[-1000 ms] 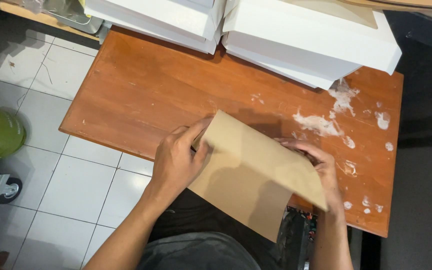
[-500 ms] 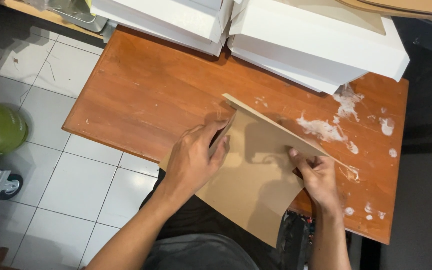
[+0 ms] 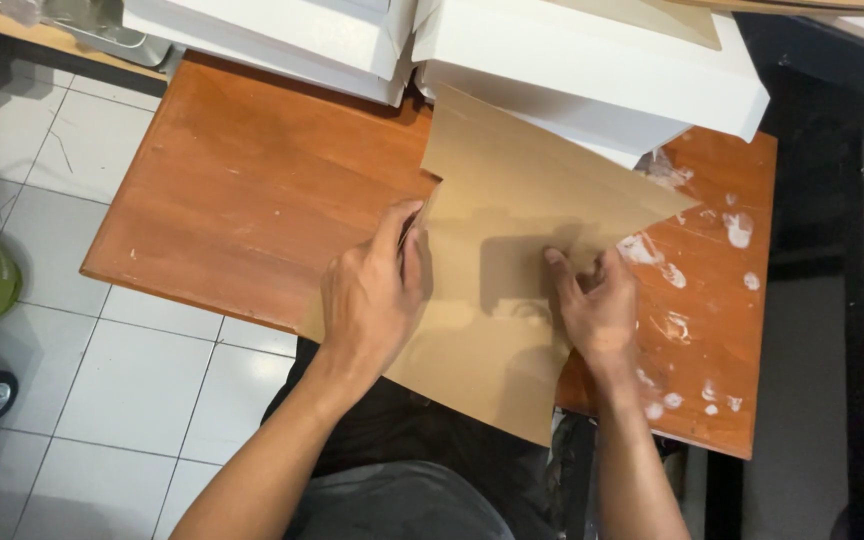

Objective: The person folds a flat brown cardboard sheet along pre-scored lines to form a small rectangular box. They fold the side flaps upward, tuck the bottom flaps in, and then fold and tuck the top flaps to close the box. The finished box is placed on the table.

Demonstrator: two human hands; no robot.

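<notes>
With both hands pressing flat on the brown card (image 3: 492, 330) that lies on the table (image 3: 252, 200), left hand (image 3: 372, 300) at its edge and right hand (image 3: 597, 305) at the raised flap's foot, a clean fold needs firm, even pressure along the crease.

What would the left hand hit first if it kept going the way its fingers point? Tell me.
The left hand points up and away across the brown cardboard sheet. Going straight on, it would likely meet the sheet's raised flap first, then the white boxes stacked behind; depth is hard to judge.
</notes>
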